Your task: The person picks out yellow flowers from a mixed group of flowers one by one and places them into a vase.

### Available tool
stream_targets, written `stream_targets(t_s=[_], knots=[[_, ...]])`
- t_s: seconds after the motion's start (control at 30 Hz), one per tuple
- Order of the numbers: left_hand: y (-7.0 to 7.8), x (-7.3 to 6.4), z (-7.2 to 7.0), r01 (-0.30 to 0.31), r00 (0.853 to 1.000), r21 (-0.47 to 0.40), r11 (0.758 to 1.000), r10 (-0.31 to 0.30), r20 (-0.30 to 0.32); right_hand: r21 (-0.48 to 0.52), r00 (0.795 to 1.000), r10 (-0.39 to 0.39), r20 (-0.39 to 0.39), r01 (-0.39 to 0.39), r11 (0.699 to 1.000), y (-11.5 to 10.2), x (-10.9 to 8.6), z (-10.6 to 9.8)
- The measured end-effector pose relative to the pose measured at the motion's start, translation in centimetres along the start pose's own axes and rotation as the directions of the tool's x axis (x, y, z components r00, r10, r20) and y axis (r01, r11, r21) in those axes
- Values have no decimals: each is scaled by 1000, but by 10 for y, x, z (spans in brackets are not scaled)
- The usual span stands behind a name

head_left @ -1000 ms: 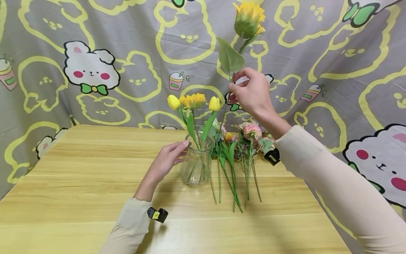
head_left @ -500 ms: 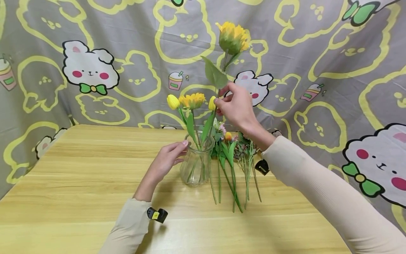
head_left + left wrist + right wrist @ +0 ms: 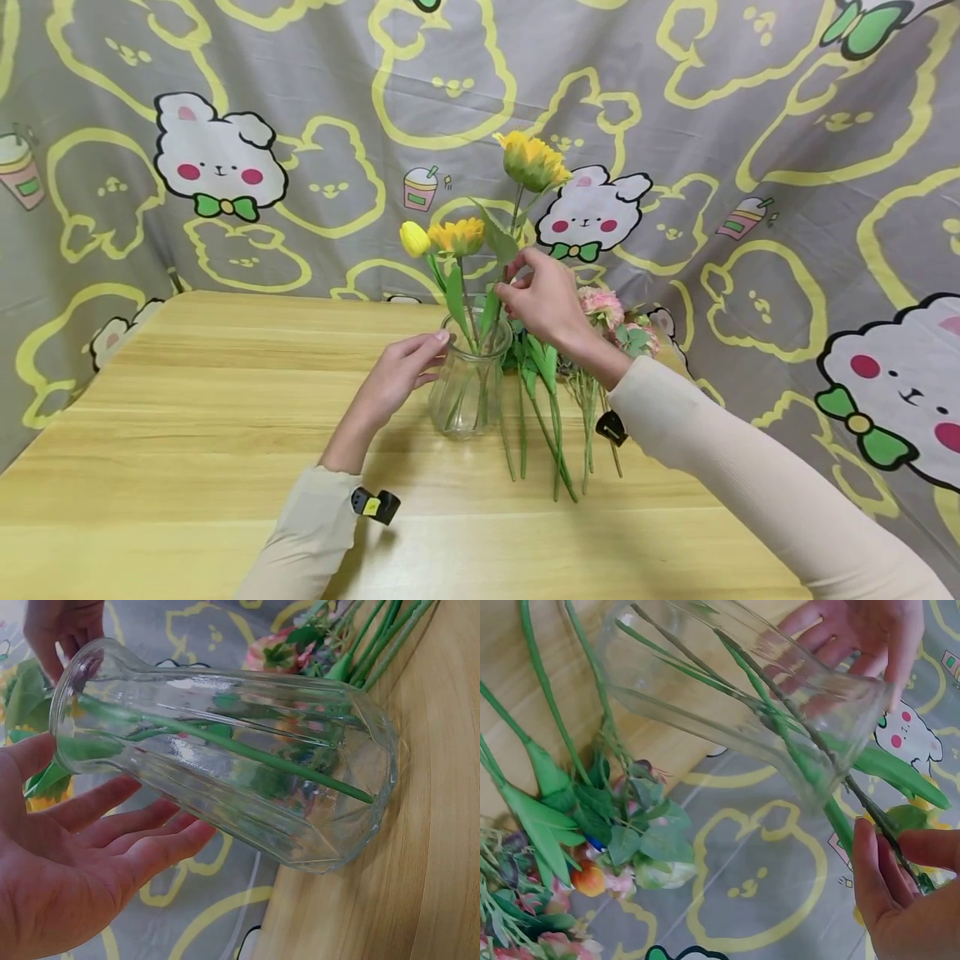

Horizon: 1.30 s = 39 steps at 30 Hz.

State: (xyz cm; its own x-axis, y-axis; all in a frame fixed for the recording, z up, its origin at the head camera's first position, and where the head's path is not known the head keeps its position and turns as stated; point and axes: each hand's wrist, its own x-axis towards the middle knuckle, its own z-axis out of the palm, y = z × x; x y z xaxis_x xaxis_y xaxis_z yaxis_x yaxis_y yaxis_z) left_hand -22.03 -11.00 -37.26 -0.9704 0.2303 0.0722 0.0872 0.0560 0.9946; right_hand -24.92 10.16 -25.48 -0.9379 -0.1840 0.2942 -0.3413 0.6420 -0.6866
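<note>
My right hand (image 3: 546, 302) pinches the stem of a yellow sunflower (image 3: 531, 161) between thumb and fingers, just above the vase. The stem's lower end runs down inside the clear glass vase (image 3: 247, 765), as the right wrist view shows. Another sunflower (image 3: 457, 237) and a yellow tulip (image 3: 415, 239) stand in the vase; a second tulip's head is hidden behind my right hand. My left hand (image 3: 397, 375) rests against the vase's left side near the rim, its fingers (image 3: 161, 851) loosely extended rather than wrapped round the glass.
Right of the vase, several loose flowers lie on the wooden table (image 3: 225, 417), with green stems (image 3: 557, 433) toward the front. Among them are a pink bloom (image 3: 602, 307) and an orange bud (image 3: 588, 877). A patterned grey cloth (image 3: 330, 67) hangs behind the table.
My right hand has come down and to the left with the sunflower, bringing its stem into the vase. My left hand has stayed at the vase.
</note>
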Motion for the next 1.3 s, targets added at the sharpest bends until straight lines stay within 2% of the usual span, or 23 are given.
stream_targets(t_s=[0.47, 0.7, 1.0, 1.3], knots=[[0, 1, 0, 7, 1000, 2, 1000, -7, -9, -40, 997, 48, 61, -46, 998, 7, -6, 7], [-2, 0, 0, 1, 1000, -1, 1000, -1, -2, -101, 998, 23, 54, -18, 995, 10, -9, 12], [-4, 2, -1, -2, 1000, -6, 1000, 2, 4, -108, 995, 47, 92, -36, 993, 15, -12, 14], [-2, 1, 0, 4, 1000, -2, 1000, -4, -6, -130, 997, 5, 72, 4, 992, 20, -13, 16]])
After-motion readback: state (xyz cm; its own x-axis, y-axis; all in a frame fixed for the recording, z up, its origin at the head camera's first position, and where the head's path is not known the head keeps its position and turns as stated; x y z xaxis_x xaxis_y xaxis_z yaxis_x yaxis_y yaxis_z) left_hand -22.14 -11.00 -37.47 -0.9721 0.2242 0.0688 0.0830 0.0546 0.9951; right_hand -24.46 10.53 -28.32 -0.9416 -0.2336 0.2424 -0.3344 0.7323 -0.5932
